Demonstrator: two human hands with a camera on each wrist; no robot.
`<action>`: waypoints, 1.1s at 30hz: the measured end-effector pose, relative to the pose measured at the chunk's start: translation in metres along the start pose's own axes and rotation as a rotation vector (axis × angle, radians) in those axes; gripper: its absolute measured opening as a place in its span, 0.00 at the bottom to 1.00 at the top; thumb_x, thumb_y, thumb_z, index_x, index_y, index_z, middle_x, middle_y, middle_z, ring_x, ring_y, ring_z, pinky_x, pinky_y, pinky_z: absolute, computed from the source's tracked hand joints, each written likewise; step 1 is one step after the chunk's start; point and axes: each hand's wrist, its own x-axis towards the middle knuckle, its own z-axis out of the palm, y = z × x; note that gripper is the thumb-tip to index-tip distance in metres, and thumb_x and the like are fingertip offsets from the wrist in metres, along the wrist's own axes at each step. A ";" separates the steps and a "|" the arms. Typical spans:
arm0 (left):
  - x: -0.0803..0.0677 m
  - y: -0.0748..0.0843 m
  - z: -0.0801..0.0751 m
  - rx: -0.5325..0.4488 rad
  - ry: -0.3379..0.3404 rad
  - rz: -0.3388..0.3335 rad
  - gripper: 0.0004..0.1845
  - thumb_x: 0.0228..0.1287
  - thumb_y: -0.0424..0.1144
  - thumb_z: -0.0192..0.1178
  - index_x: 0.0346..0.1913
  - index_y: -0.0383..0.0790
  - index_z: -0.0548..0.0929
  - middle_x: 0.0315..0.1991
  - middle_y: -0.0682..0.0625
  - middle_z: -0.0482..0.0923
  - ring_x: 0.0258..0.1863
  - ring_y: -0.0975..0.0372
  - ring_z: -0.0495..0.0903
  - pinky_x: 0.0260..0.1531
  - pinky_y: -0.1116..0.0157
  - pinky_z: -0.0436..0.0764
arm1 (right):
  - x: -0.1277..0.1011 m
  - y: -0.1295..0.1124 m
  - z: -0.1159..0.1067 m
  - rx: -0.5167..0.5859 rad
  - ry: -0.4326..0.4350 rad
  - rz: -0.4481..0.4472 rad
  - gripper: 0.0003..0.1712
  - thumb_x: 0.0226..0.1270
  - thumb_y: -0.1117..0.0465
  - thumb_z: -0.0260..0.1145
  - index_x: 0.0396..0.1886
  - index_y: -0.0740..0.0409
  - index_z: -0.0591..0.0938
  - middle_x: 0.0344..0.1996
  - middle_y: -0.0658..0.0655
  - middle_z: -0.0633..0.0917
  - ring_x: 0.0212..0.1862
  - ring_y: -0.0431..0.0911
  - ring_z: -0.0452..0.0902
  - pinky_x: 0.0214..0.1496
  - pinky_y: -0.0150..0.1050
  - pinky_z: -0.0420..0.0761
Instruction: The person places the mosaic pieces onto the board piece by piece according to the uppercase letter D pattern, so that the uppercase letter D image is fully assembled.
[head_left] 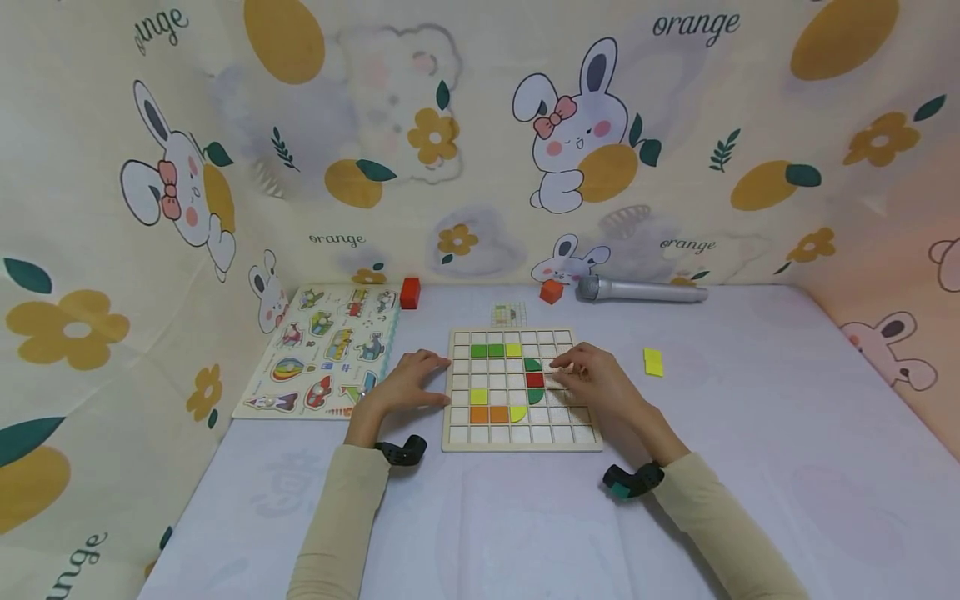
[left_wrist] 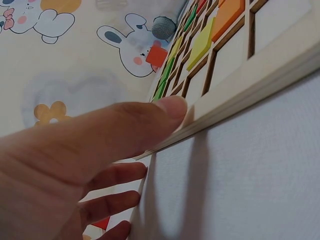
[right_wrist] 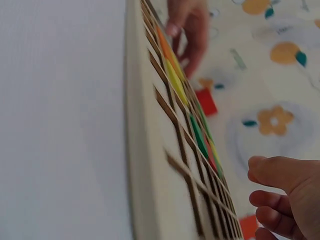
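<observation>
A wooden grid board (head_left: 522, 447) lies flat, with coloured tiles set in some of its cells. Along its upper part are green tiles (head_left: 487, 351) and a yellow tile (head_left: 513, 350); lower down are orange tiles (head_left: 489, 414) and a yellow rounded tile (head_left: 517, 414). My left hand (head_left: 405, 385) is at the board's left edge, its straight thumb (left_wrist: 172, 107) resting against the frame. Over the right side, my right hand (head_left: 600, 382) hovers near the red tile (head_left: 535, 380), which sits between two green rounded tiles. Its thumb and fingers (right_wrist: 272, 200) are apart and hold nothing visible.
A picture board (head_left: 318, 350) with printed toys lies at the left. Behind the grid are a red block (head_left: 410, 293), an orange-red block (head_left: 551, 292), a small pattern card (head_left: 509, 314) and a grey microphone (head_left: 641, 289). Yellow pieces (head_left: 653, 362) lie at the right.
</observation>
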 end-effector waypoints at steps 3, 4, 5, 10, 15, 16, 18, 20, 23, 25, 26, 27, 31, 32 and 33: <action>0.000 0.000 0.000 0.000 0.000 0.000 0.36 0.52 0.48 0.68 0.64 0.44 0.70 0.64 0.43 0.64 0.64 0.51 0.59 0.63 0.50 0.63 | -0.006 0.010 -0.014 -0.038 0.047 0.040 0.11 0.60 0.60 0.67 0.42 0.57 0.84 0.37 0.53 0.80 0.35 0.45 0.71 0.33 0.36 0.74; 0.000 0.000 0.000 0.000 -0.001 -0.001 0.36 0.52 0.49 0.68 0.64 0.44 0.70 0.64 0.43 0.64 0.64 0.51 0.59 0.63 0.50 0.63 | -0.008 0.013 -0.018 -0.054 0.067 0.048 0.11 0.60 0.61 0.67 0.42 0.58 0.84 0.36 0.54 0.80 0.35 0.45 0.71 0.34 0.36 0.74; 0.000 0.000 0.000 0.002 -0.001 -0.002 0.36 0.52 0.49 0.68 0.64 0.44 0.70 0.64 0.43 0.64 0.64 0.51 0.59 0.64 0.50 0.63 | -0.010 0.017 -0.021 -0.067 0.087 0.059 0.11 0.59 0.61 0.67 0.42 0.58 0.84 0.36 0.54 0.80 0.35 0.46 0.71 0.33 0.37 0.74; 0.000 0.000 0.000 0.002 -0.002 -0.002 0.36 0.52 0.49 0.68 0.64 0.44 0.70 0.65 0.43 0.63 0.64 0.50 0.59 0.63 0.50 0.63 | -0.019 0.035 -0.037 -0.134 0.189 0.076 0.10 0.59 0.62 0.68 0.41 0.59 0.84 0.35 0.57 0.81 0.35 0.48 0.73 0.34 0.40 0.72; 0.000 0.001 -0.001 -0.006 -0.002 -0.004 0.35 0.52 0.48 0.68 0.64 0.44 0.71 0.65 0.43 0.63 0.64 0.50 0.59 0.63 0.50 0.63 | -0.029 0.050 -0.049 -0.154 0.237 0.099 0.10 0.58 0.63 0.68 0.40 0.61 0.84 0.36 0.60 0.82 0.35 0.50 0.74 0.35 0.41 0.73; -0.001 0.001 -0.001 -0.009 -0.001 -0.004 0.35 0.52 0.48 0.68 0.64 0.43 0.71 0.64 0.43 0.63 0.64 0.50 0.59 0.63 0.50 0.63 | -0.030 0.052 -0.051 -0.157 0.239 0.106 0.11 0.59 0.62 0.68 0.40 0.61 0.84 0.36 0.60 0.82 0.36 0.51 0.74 0.35 0.41 0.73; 0.000 0.001 -0.001 -0.010 0.001 -0.002 0.35 0.52 0.48 0.68 0.64 0.43 0.71 0.64 0.43 0.64 0.64 0.50 0.59 0.63 0.50 0.63 | -0.033 0.056 -0.054 -0.160 0.243 0.124 0.11 0.59 0.62 0.68 0.40 0.62 0.84 0.36 0.60 0.82 0.36 0.51 0.74 0.35 0.41 0.73; 0.000 0.000 -0.001 -0.008 0.005 0.002 0.35 0.52 0.48 0.68 0.64 0.43 0.71 0.64 0.43 0.64 0.64 0.50 0.59 0.63 0.50 0.64 | -0.036 0.060 -0.057 -0.157 0.247 0.143 0.11 0.60 0.63 0.67 0.41 0.63 0.83 0.36 0.61 0.81 0.36 0.51 0.73 0.35 0.42 0.73; 0.000 -0.001 0.000 0.000 0.007 0.008 0.35 0.52 0.48 0.68 0.64 0.43 0.71 0.64 0.43 0.64 0.64 0.50 0.59 0.63 0.50 0.64 | -0.040 0.064 -0.058 -0.157 0.249 0.175 0.11 0.60 0.63 0.66 0.41 0.63 0.83 0.34 0.61 0.80 0.35 0.51 0.73 0.35 0.41 0.72; 0.001 -0.001 0.000 0.001 0.008 0.013 0.35 0.52 0.48 0.68 0.64 0.43 0.71 0.64 0.43 0.65 0.63 0.50 0.59 0.63 0.50 0.64 | -0.041 0.067 -0.058 -0.163 0.248 0.194 0.11 0.60 0.63 0.66 0.41 0.64 0.83 0.34 0.61 0.80 0.35 0.51 0.72 0.35 0.41 0.72; 0.001 -0.001 0.000 0.001 0.009 0.016 0.35 0.52 0.48 0.68 0.64 0.43 0.71 0.64 0.43 0.65 0.63 0.50 0.60 0.63 0.50 0.64 | -0.042 0.068 -0.058 -0.168 0.248 0.200 0.11 0.60 0.63 0.66 0.41 0.64 0.83 0.34 0.61 0.80 0.35 0.51 0.72 0.35 0.42 0.72; 0.001 -0.001 0.000 0.001 0.009 0.017 0.35 0.52 0.48 0.68 0.64 0.43 0.71 0.64 0.43 0.65 0.63 0.50 0.60 0.63 0.50 0.64 | -0.043 0.069 -0.057 -0.172 0.249 0.204 0.11 0.60 0.63 0.66 0.41 0.64 0.83 0.34 0.62 0.79 0.35 0.51 0.72 0.35 0.42 0.72; 0.001 -0.001 0.000 -0.003 0.008 0.019 0.35 0.52 0.48 0.68 0.64 0.43 0.71 0.63 0.42 0.65 0.63 0.50 0.60 0.63 0.50 0.64 | -0.044 0.074 -0.057 -0.181 0.260 0.211 0.12 0.59 0.63 0.67 0.41 0.65 0.82 0.35 0.64 0.79 0.36 0.53 0.73 0.36 0.45 0.73; 0.001 -0.001 0.000 -0.004 0.007 0.019 0.35 0.52 0.48 0.68 0.64 0.42 0.71 0.63 0.42 0.65 0.63 0.50 0.60 0.63 0.50 0.64 | -0.044 0.076 -0.057 -0.182 0.263 0.213 0.12 0.59 0.63 0.67 0.41 0.65 0.82 0.36 0.64 0.79 0.37 0.54 0.73 0.37 0.45 0.73; 0.001 -0.001 0.000 -0.004 0.006 0.018 0.35 0.52 0.48 0.68 0.64 0.42 0.71 0.63 0.42 0.65 0.63 0.50 0.60 0.63 0.50 0.64 | -0.045 0.077 -0.057 -0.186 0.266 0.218 0.13 0.58 0.63 0.68 0.42 0.65 0.82 0.36 0.65 0.79 0.37 0.54 0.72 0.37 0.46 0.73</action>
